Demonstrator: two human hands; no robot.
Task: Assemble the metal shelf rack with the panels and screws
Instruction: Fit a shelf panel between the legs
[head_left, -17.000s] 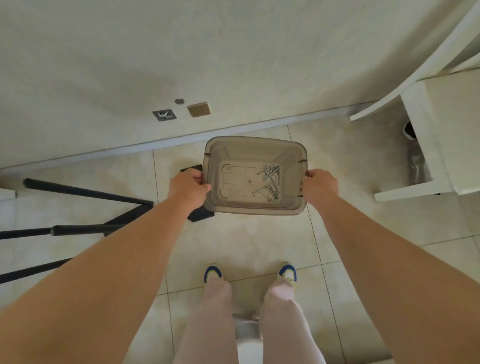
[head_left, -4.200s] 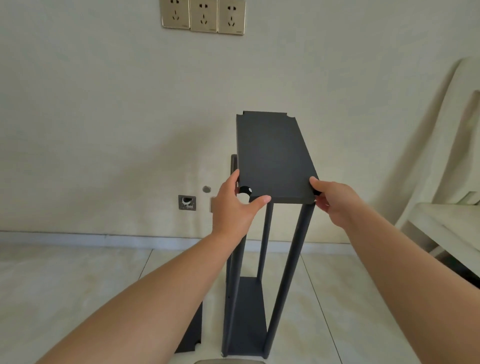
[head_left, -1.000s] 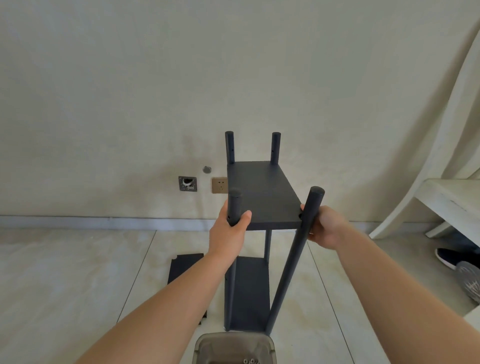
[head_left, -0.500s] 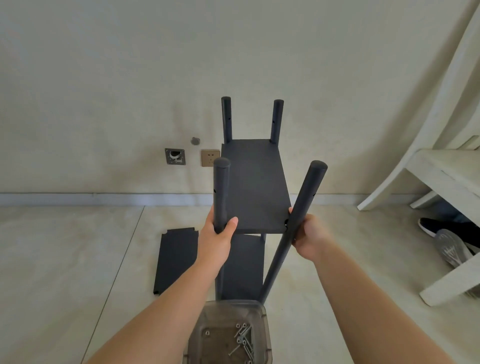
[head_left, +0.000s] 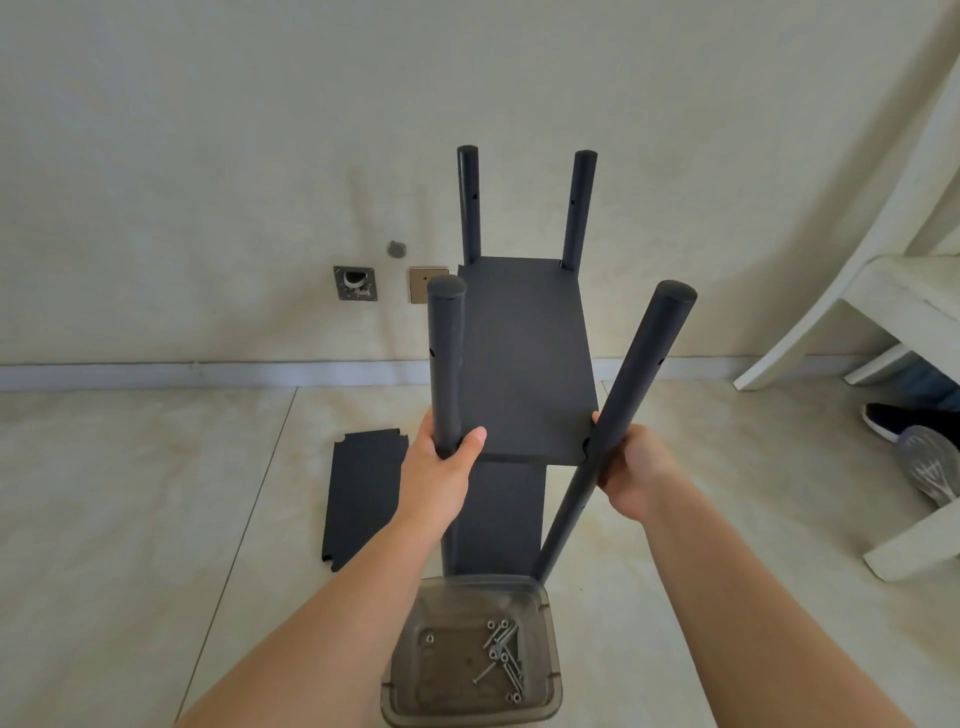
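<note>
A dark metal shelf rack stands on the floor with four round posts sticking up above a flat dark panel (head_left: 524, 358). My left hand (head_left: 441, 467) grips the near left post (head_left: 445, 353) at the panel's front corner. My right hand (head_left: 631, 470) grips the near right post (head_left: 644, 374) at the other front corner. A lower panel (head_left: 498, 514) shows beneath. A spare dark panel (head_left: 361, 493) lies flat on the tiles to the left. A grey translucent plastic bin (head_left: 550, 691) at the rack's near foot holds several silver screws (head_left: 504, 654).
A cream wall with a baseboard stands close behind the rack, with a socket (head_left: 427, 284) and an open wall box (head_left: 356, 283) low down. A white chair (head_left: 893, 312) stands at the right, shoes (head_left: 919, 441) under it. The floor is pale tile.
The panel has slid lower down the posts since a second ago, and both hands have come down with it. My view has tilted down, showing more of the screw bin.
</note>
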